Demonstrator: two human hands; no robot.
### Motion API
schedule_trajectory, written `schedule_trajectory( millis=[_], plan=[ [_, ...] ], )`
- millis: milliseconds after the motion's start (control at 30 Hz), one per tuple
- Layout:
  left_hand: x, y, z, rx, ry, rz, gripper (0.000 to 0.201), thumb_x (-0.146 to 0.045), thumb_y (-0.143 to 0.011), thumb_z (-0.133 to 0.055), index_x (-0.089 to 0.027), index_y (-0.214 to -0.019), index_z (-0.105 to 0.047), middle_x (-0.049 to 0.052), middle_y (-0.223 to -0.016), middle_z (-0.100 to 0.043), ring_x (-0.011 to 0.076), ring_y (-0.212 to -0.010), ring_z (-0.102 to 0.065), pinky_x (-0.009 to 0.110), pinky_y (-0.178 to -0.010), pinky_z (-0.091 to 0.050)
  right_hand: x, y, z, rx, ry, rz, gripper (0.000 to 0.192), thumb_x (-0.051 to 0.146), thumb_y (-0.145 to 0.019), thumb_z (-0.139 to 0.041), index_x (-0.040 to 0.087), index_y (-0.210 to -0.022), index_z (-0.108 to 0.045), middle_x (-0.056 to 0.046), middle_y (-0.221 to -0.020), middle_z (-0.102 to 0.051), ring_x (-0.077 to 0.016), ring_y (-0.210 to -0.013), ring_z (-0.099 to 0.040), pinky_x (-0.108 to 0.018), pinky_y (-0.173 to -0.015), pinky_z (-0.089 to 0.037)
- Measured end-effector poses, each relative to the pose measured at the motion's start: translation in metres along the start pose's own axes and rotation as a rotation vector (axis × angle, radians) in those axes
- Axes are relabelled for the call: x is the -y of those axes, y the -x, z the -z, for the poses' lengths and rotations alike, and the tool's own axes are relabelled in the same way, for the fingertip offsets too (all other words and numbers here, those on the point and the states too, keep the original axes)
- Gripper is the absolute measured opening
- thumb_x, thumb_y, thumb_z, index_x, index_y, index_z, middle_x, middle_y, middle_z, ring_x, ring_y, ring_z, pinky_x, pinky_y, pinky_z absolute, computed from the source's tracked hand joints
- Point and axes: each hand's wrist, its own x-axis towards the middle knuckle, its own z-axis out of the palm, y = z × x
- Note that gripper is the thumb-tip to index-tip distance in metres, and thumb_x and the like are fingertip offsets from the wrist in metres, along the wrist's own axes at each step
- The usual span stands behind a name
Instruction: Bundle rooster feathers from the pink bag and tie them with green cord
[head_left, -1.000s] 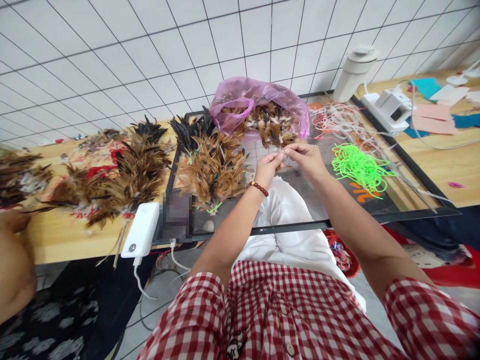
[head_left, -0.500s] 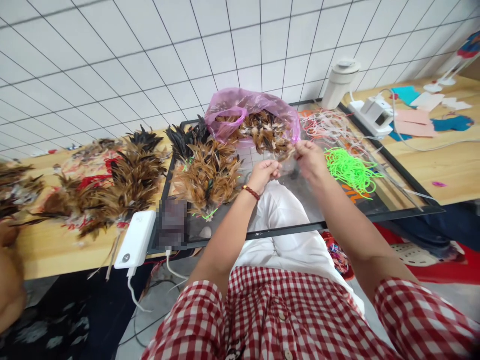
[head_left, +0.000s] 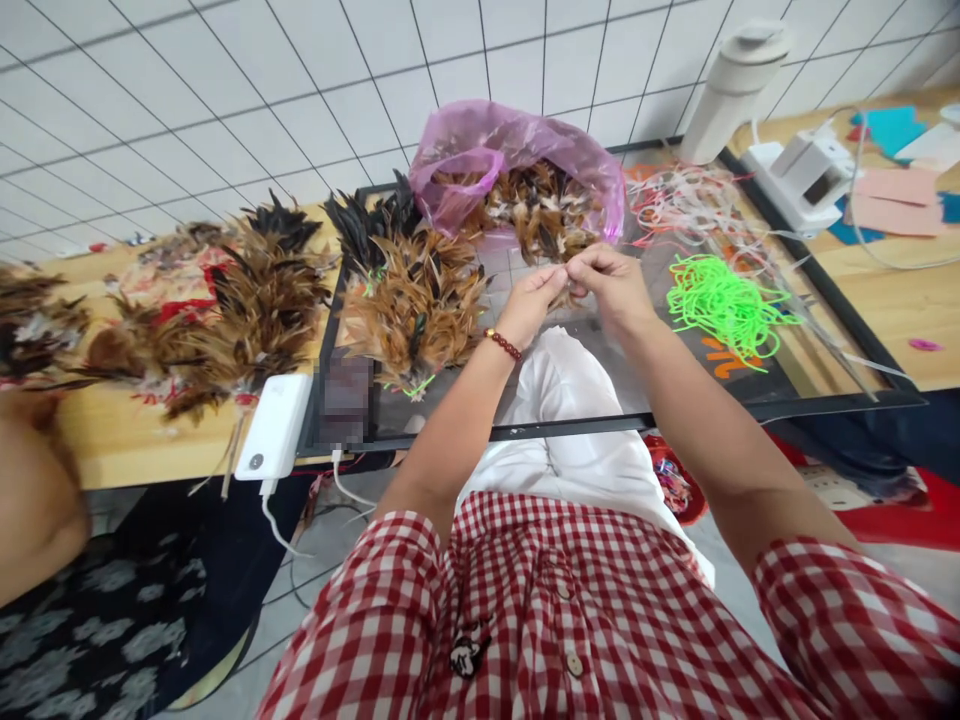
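My left hand (head_left: 534, 298) and my right hand (head_left: 609, 282) meet over a glass table top (head_left: 600, 385), fingertips pinched together on a few small brown feathers (head_left: 564, 290). A red bead bracelet sits on my left wrist. Just beyond the hands lies a pink plastic bag (head_left: 495, 150) full of brown and black feathers. To the left of my hands lies a tied bundle of brown feathers (head_left: 416, 310) with green string. A tangle of neon green string (head_left: 716, 305) lies to the right of my right hand.
More feather bundles (head_left: 247, 310) cover the wooden table on the left. A white power bank (head_left: 274, 428) lies at the table's edge with a cable. At the back right stand a white jug (head_left: 731, 90), a white device (head_left: 806, 175) and coloured paper. Another person's arm (head_left: 34, 520) is at far left.
My right hand reached out to the feather bag half a second ago, then came back to meet my left hand. The camera view shifted a little.
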Motion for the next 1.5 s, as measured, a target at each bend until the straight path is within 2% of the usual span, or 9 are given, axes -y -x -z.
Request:
schedule_trajectory(
  millis=[167, 333, 433, 533, 700, 933, 1167, 1367, 1500],
  plan=[
    [-0.001, 0.001, 0.003, 0.109, -0.145, 0.033, 0.032, -0.039, -0.081, -0.083, -0.015, -0.068, -0.067, -0.001, -0.059, -0.062, 0.0088, -0.059, -0.061, 0.021, -0.063, -0.050, -0.009, -0.002, -0.007, 0.014, 0.041, -0.019, 0.042, 0.065, -0.083, -0.072, 0.024, -0.077, -0.069, -0.002, -0.075, -0.061, -0.0183, -0.073, -0.062, -0.036, -0.069, -0.053],
    [-0.003, -0.004, 0.008, -0.090, -0.244, -0.066, 0.030, -0.039, -0.083, -0.080, -0.017, -0.069, -0.068, -0.005, -0.051, -0.053, 0.0054, -0.051, -0.052, 0.018, -0.056, -0.043, -0.013, -0.012, 0.033, 0.006, 0.379, 0.130, 0.028, 0.051, -0.084, -0.078, 0.023, -0.088, -0.074, -0.006, -0.090, -0.069, -0.0236, -0.097, -0.066, -0.041, -0.088, -0.055],
    [-0.003, -0.008, 0.010, -0.199, -0.226, -0.092, 0.031, -0.042, -0.087, -0.076, -0.018, -0.069, -0.067, -0.006, -0.050, -0.051, 0.0049, -0.050, -0.050, 0.017, -0.055, -0.042, -0.017, -0.012, 0.062, 0.112, 0.537, 0.108, 0.027, 0.043, -0.071, -0.089, 0.023, -0.084, -0.076, -0.004, -0.081, -0.069, -0.0237, -0.088, -0.066, -0.042, -0.086, -0.054],
    [-0.002, -0.010, 0.011, -0.237, -0.187, -0.083, 0.030, -0.041, -0.089, -0.074, -0.018, -0.070, -0.067, -0.006, -0.051, -0.051, 0.0049, -0.051, -0.051, 0.017, -0.056, -0.042, -0.027, -0.008, 0.072, 0.242, 0.620, 0.027, 0.028, 0.037, -0.061, -0.093, 0.022, -0.078, -0.076, -0.001, -0.070, -0.067, -0.0196, -0.074, -0.062, -0.040, -0.082, -0.053],
    [0.006, -0.010, 0.010, -0.220, -0.165, -0.067, 0.026, -0.034, -0.087, -0.076, -0.018, -0.069, -0.067, -0.005, -0.054, -0.053, 0.0076, -0.057, -0.055, 0.020, -0.062, -0.044, -0.035, -0.006, 0.058, 0.338, 0.750, 0.020, 0.018, 0.037, -0.072, -0.080, 0.021, -0.068, -0.073, -0.001, -0.060, -0.063, -0.0174, -0.065, -0.057, -0.036, -0.074, -0.048],
    [0.017, -0.010, 0.007, -0.153, -0.249, -0.198, 0.017, -0.022, -0.079, -0.081, -0.019, -0.065, -0.072, 0.002, -0.074, -0.074, 0.0152, -0.082, -0.068, 0.024, -0.080, -0.049, -0.013, 0.000, 0.036, 0.406, 0.879, 0.310, 0.014, 0.024, -0.088, -0.057, 0.020, -0.086, -0.070, -0.012, -0.092, -0.073, -0.0279, -0.091, -0.064, -0.040, -0.082, -0.049],
    [0.024, -0.008, 0.004, -0.045, -0.267, -0.072, 0.024, -0.031, -0.082, -0.081, -0.018, -0.066, -0.069, 0.001, -0.062, -0.067, 0.0131, -0.066, -0.065, 0.024, -0.069, -0.050, -0.004, 0.006, 0.026, 0.276, 0.983, 0.385, 0.029, 0.039, -0.105, -0.042, 0.021, -0.103, -0.065, -0.013, -0.107, -0.071, -0.0316, -0.109, -0.062, -0.047, -0.094, -0.046],
    [0.022, -0.003, 0.002, 0.038, -0.299, -0.102, 0.035, -0.043, -0.085, -0.078, -0.017, -0.066, -0.066, 0.000, -0.058, -0.063, 0.0095, -0.059, -0.059, 0.021, -0.061, -0.047, 0.000, 0.006, 0.027, 0.227, 1.007, 0.371, 0.036, 0.046, -0.107, -0.038, 0.022, -0.108, -0.064, -0.013, -0.112, -0.070, -0.0314, -0.113, -0.061, -0.049, -0.098, -0.045],
    [0.017, 0.000, -0.002, 0.018, -0.234, -0.034, 0.038, -0.049, -0.085, -0.077, -0.017, -0.068, -0.065, -0.002, -0.056, -0.058, 0.0068, -0.054, -0.055, 0.019, -0.057, -0.046, 0.007, 0.008, 0.028, 0.193, 0.992, 0.375, 0.032, 0.046, -0.107, -0.040, 0.025, -0.112, -0.065, -0.012, -0.114, -0.071, -0.0296, -0.112, -0.062, -0.048, -0.098, -0.047]
  ],
)
